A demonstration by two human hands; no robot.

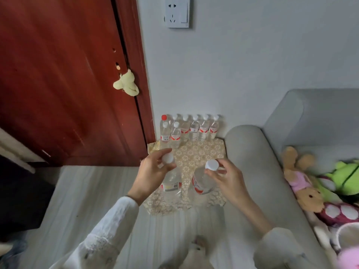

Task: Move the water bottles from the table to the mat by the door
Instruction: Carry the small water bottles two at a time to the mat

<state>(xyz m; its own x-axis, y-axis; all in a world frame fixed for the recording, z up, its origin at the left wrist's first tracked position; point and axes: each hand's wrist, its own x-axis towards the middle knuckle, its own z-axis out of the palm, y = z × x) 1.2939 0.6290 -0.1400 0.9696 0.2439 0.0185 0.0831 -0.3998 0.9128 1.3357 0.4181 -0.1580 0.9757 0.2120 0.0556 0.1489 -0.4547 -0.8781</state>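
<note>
Two clear plastic water bottles with white caps and red-and-white labels hang over the mat, one in each hand. The left hand (153, 172) pinches the left bottle (171, 183) by its neck just under the cap, and the right hand (226, 180) grips the right bottle (202, 182) the same way, its fingers curled around the cap. Both bottles hang above the near half of the beige floral-patterned mat (196, 154); whether their bases touch it cannot be told. Against the grey wall (242, 61) at the mat's far edge stand more bottles (189, 130) upright in a row, one with a red cap, two others just in front at the left. The mat lies on a pale striped floor (87, 191), between a dark red wooden door (58, 74) and the rounded arm of a grey sofa (250, 152). Plush toys (318, 191) lie on the sofa seat at the right. A white wall socket (177, 11) sits high above the bottles.
</note>
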